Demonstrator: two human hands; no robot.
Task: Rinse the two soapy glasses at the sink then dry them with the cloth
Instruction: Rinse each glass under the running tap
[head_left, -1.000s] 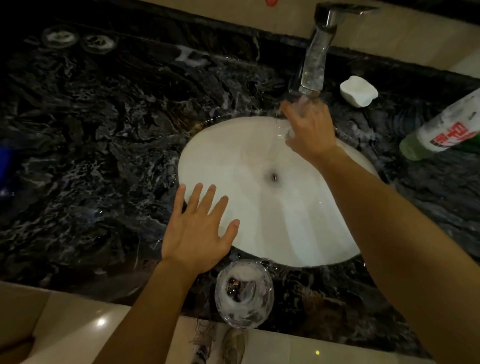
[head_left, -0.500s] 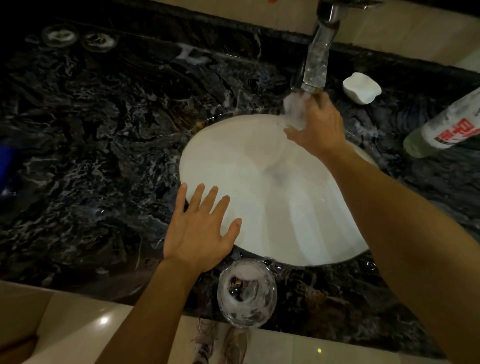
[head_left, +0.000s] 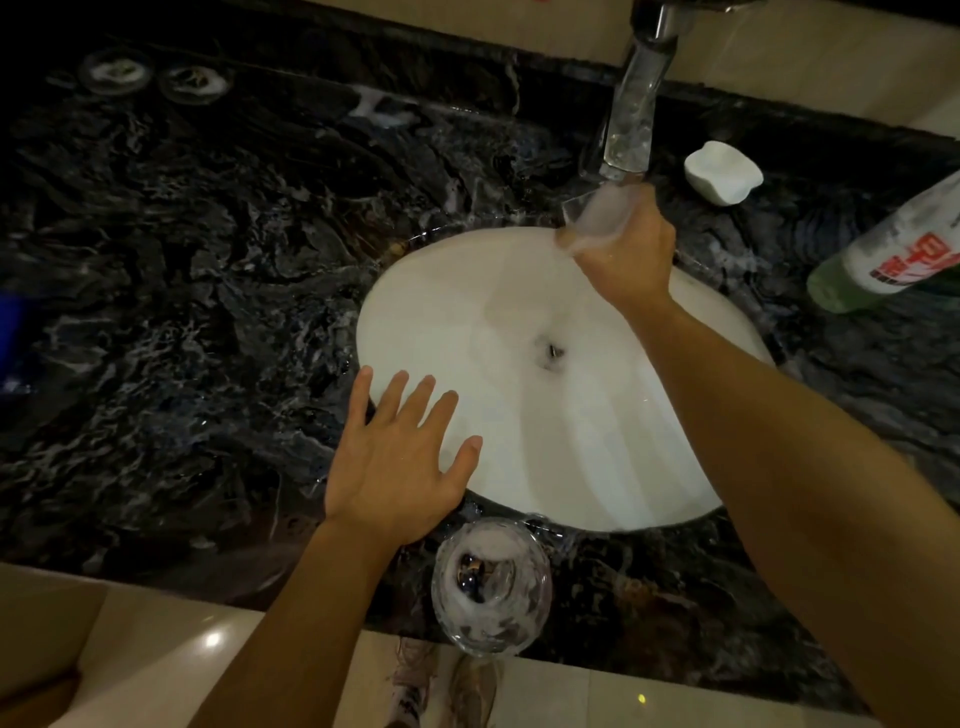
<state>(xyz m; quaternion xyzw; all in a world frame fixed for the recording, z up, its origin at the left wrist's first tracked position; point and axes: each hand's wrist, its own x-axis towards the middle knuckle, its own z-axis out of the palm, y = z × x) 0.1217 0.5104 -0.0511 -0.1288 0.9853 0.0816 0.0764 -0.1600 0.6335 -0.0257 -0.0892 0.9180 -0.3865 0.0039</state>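
The right hand (head_left: 631, 254) holds one glass (head_left: 597, 218) tilted right under the tap (head_left: 636, 111), over the far rim of the white sink (head_left: 545, 431), its fingers clamped around the glass, which is blurred. The left hand (head_left: 400, 462) lies flat on the dark marble worktop (head_left: 182, 291) at the sink's near-left rim, fingers spread apart and holding nothing. The second glass (head_left: 491, 584), foamy inside, stands upright on the worktop just in front of the sink, beside the left wrist. A white dish (head_left: 722, 174) and a bottle (head_left: 888, 249) sit at the right.
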